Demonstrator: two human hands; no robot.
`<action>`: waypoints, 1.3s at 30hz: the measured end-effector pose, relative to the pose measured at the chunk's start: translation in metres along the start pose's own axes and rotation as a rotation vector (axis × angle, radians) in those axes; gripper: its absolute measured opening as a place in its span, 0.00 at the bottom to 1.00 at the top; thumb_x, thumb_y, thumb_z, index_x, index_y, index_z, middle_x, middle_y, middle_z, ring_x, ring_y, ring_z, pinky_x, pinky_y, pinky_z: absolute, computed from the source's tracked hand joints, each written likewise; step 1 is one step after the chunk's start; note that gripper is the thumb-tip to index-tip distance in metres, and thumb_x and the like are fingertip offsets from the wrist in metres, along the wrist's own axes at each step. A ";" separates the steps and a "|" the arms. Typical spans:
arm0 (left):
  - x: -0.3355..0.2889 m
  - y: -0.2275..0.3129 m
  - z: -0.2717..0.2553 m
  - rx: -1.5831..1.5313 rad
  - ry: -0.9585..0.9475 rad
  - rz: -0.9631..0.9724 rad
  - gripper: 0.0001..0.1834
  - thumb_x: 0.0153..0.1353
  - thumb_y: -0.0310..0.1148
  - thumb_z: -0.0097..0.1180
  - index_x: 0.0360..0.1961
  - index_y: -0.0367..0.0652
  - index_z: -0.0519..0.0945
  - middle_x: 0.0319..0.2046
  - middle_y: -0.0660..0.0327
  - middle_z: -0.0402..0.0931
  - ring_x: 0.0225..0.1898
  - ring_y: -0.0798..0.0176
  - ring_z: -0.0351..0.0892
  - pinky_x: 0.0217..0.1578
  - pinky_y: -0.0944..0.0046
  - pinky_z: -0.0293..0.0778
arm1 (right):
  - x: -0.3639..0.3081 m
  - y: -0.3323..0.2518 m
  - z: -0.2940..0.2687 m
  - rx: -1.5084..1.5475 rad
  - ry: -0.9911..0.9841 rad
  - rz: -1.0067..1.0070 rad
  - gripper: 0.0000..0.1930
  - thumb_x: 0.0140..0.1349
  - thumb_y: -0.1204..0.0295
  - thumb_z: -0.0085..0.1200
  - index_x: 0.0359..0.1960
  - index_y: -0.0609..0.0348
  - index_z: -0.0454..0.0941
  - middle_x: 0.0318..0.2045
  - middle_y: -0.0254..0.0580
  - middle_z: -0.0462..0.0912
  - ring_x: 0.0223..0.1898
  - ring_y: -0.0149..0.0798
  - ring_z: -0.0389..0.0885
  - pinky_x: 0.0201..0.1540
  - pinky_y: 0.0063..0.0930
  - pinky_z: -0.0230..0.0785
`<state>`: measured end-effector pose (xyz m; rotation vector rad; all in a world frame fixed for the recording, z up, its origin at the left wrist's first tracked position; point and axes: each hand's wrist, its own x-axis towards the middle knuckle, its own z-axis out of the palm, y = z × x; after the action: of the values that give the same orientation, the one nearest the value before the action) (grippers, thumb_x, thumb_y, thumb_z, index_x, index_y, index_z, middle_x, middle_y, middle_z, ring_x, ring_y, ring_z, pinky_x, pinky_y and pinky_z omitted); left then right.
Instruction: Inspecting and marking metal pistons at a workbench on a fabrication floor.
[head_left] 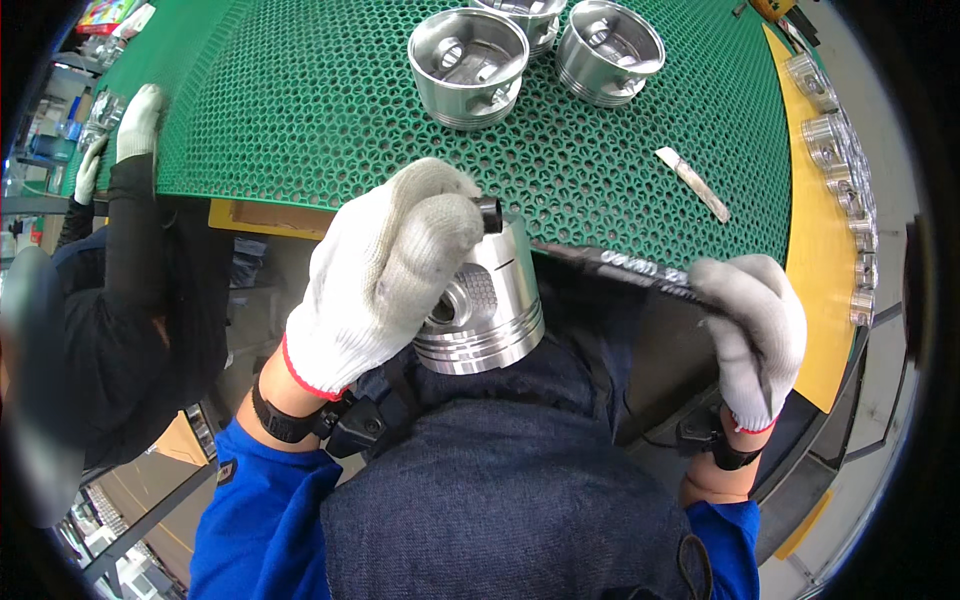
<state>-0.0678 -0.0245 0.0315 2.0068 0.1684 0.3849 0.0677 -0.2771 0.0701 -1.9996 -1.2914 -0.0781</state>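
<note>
Piston [510, 310] held at near edge of green mat [330, 110], my left hand [395, 270] curled snug on it plus black cap-ish bit [490, 214], likely so skirt [515, 262] faces marker [635, 268] pinched in my right hand [755, 325]. Tip contact? Can't tell.

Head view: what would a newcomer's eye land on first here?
The bright silver piston in the left gloved hand, near the centre, would likely draw the eye first. Next might come the slim black tool in the right gloved hand, its tip pointing left toward that piston. Beyond them, three more pistons stand on the green honeycomb mat at the top.
</note>
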 end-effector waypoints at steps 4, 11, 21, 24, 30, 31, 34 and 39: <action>0.001 0.002 -0.001 0.047 -0.030 0.013 0.17 0.68 0.40 0.47 0.41 0.34 0.77 0.31 0.52 0.78 0.31 0.53 0.80 0.35 0.61 0.74 | -0.010 0.002 0.000 0.054 0.088 0.122 0.14 0.47 0.73 0.60 0.38 0.63 0.84 0.29 0.45 0.81 0.29 0.43 0.80 0.33 0.31 0.72; 0.008 0.011 0.000 0.128 -0.107 0.153 0.11 0.61 0.35 0.52 0.36 0.39 0.80 0.33 0.53 0.79 0.32 0.49 0.80 0.35 0.58 0.75 | -0.001 0.001 0.001 0.123 0.042 0.057 0.15 0.50 0.70 0.60 0.39 0.62 0.84 0.29 0.44 0.81 0.28 0.42 0.80 0.32 0.31 0.72; 0.029 0.032 -0.007 0.251 -0.237 0.167 0.16 0.61 0.44 0.56 0.37 0.40 0.80 0.29 0.53 0.80 0.32 0.46 0.79 0.36 0.54 0.74 | 0.014 0.002 -0.002 0.127 -0.200 0.085 0.18 0.49 0.77 0.63 0.44 0.51 0.83 0.28 0.42 0.82 0.26 0.45 0.80 0.30 0.34 0.73; 0.042 0.046 -0.011 0.345 -0.273 0.261 0.17 0.60 0.45 0.58 0.38 0.40 0.79 0.26 0.51 0.80 0.31 0.46 0.81 0.34 0.53 0.76 | -0.001 0.017 0.019 0.555 -0.117 0.152 0.18 0.61 0.72 0.57 0.54 0.53 0.78 0.28 0.38 0.81 0.24 0.35 0.80 0.28 0.27 0.72; 0.063 0.084 -0.023 0.594 -0.968 -0.134 0.21 0.56 0.47 0.63 0.42 0.42 0.78 0.26 0.52 0.80 0.29 0.46 0.82 0.30 0.53 0.78 | -0.026 0.044 -0.001 1.248 0.164 0.798 0.20 0.65 0.65 0.54 0.53 0.67 0.74 0.25 0.40 0.79 0.13 0.19 0.62 0.13 0.14 0.52; 0.066 0.082 -0.026 0.545 -1.080 -0.188 0.21 0.56 0.46 0.63 0.42 0.41 0.78 0.29 0.53 0.81 0.32 0.50 0.83 0.33 0.55 0.78 | -0.031 0.048 -0.005 1.230 0.231 0.803 0.20 0.65 0.65 0.54 0.52 0.68 0.73 0.25 0.40 0.78 0.12 0.19 0.61 0.12 0.14 0.51; 0.088 0.078 -0.048 0.438 -0.916 -0.034 0.18 0.60 0.43 0.57 0.45 0.41 0.78 0.38 0.50 0.82 0.40 0.56 0.84 0.40 0.57 0.78 | -0.048 0.052 -0.014 1.211 0.345 0.824 0.19 0.64 0.69 0.50 0.53 0.69 0.72 0.23 0.37 0.77 0.12 0.19 0.60 0.12 0.13 0.49; 0.191 0.087 -0.115 -0.586 0.143 0.265 0.19 0.67 0.38 0.50 0.51 0.35 0.75 0.47 0.55 0.78 0.49 0.58 0.77 0.53 0.59 0.72 | -0.070 0.047 -0.009 1.215 0.396 0.896 0.18 0.65 0.71 0.48 0.54 0.69 0.71 0.23 0.39 0.76 0.10 0.20 0.59 0.11 0.14 0.49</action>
<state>0.0684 0.0875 0.1938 1.4226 -0.1160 0.6630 0.0742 -0.3459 0.0212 -1.1809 0.0147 0.5691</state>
